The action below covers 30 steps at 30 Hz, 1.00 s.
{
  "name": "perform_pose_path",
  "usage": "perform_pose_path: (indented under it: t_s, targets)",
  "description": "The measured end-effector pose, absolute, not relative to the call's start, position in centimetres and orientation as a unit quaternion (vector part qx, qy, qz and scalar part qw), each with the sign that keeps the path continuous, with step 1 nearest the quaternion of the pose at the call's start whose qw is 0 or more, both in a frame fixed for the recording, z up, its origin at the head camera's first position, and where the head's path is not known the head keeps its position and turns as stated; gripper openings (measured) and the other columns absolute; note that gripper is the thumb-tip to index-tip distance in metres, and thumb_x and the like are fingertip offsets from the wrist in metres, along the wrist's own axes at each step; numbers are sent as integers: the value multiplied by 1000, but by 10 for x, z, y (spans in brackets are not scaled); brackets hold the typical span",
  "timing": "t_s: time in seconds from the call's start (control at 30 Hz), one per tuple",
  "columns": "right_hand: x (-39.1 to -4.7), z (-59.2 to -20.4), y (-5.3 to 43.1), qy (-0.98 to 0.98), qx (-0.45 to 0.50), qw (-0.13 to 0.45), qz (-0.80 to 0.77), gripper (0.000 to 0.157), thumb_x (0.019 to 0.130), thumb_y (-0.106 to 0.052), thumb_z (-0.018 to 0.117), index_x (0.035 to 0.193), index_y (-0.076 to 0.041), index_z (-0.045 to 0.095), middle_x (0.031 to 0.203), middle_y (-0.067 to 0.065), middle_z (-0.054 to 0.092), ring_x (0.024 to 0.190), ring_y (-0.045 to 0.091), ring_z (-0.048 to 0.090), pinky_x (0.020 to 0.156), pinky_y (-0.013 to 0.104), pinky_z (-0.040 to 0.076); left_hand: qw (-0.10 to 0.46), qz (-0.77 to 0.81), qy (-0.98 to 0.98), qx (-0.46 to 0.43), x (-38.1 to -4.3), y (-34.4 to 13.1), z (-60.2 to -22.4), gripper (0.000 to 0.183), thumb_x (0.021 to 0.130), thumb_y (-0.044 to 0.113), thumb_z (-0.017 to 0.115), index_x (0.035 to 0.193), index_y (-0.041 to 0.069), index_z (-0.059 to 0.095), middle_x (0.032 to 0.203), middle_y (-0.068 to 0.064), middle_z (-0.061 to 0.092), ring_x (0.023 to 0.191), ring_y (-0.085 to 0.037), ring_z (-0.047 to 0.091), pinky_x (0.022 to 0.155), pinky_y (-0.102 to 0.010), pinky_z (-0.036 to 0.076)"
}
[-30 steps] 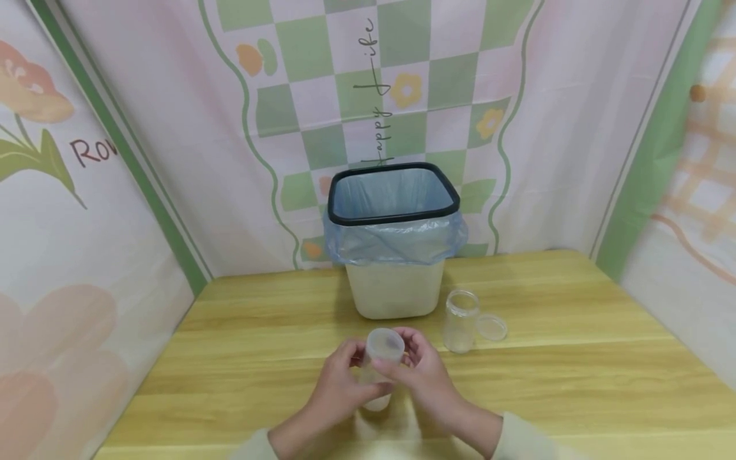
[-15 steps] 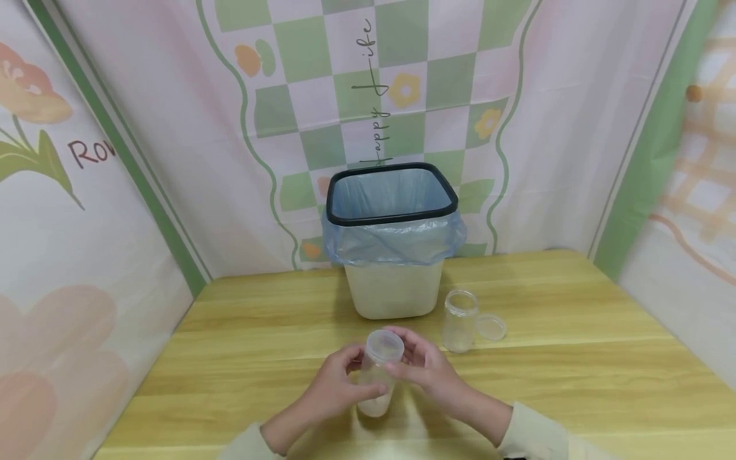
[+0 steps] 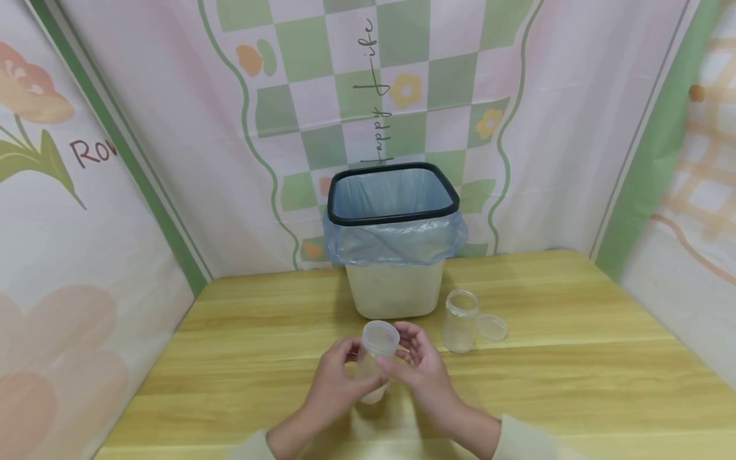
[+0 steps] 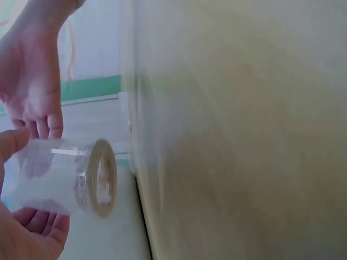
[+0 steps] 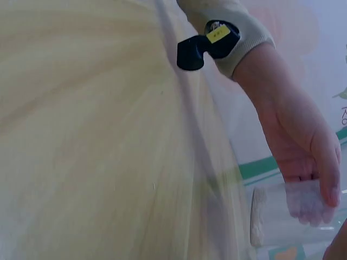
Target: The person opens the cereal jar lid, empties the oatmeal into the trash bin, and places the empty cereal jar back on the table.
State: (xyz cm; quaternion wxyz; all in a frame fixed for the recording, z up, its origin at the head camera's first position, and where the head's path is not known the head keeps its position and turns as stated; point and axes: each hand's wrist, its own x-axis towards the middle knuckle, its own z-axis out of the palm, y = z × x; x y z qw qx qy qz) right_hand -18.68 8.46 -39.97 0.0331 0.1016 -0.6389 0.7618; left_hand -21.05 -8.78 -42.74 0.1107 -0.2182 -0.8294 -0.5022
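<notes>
While a yellow wood-grain worktop (image 3: 259, 319) fills the near scene, a cream plastic bin (image 3: 395, 291) with a black rim (image 3: 393, 222) and blue liner (image 3: 397, 246) stands far centre. The left hand (image 3: 336, 380) grips a clear cylindrical plastic jar (image 3: 370, 364), near centre and just off the surface, under a translucent white lid (image 3: 381, 333). The right hand (image 3: 425, 374) curls at its right side; whether it grips cannot be told. Farther right, an open clear jar (image 3: 459, 332) stands just beside a round clear lid (image 3: 491, 327).
</notes>
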Motion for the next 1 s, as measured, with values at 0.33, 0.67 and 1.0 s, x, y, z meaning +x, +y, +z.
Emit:
perform_pose_path:
  t_s: [0.33, 0.67, 1.0]
  targets:
    - [-184, -398, 69, -653, 37, 70, 753, 60, 78, -5, 78, 125, 2, 43, 117, 13, 53, 106, 22, 49, 95, 29, 41, 194, -473, -826, -238, -207, -79, -434, 52, 71, 36, 87, 107, 10, 60, 101, 8, 58, 88, -11, 55, 78, -31, 51]
    - [-188, -403, 80, -657, 107, 37, 745, 50, 85, -3, 72, 129, -1, 50, 124, 12, 57, 112, 25, 53, 97, 31, 43, 141, -505, -816, -244, -208, -84, -432, 51, 72, 36, 86, 109, 13, 62, 102, 9, 61, 91, -13, 57, 81, -31, 51]
    - [-199, -405, 101, -649, 248, -35, 718, 55, 97, -8, 58, 143, 8, 33, 134, 25, 49, 123, 30, 48, 101, 28, 41, 28, -535, -801, -267, -214, -94, -422, 53, 74, 30, 85, 116, 8, 63, 99, 4, 60, 94, -16, 56, 91, -34, 51]
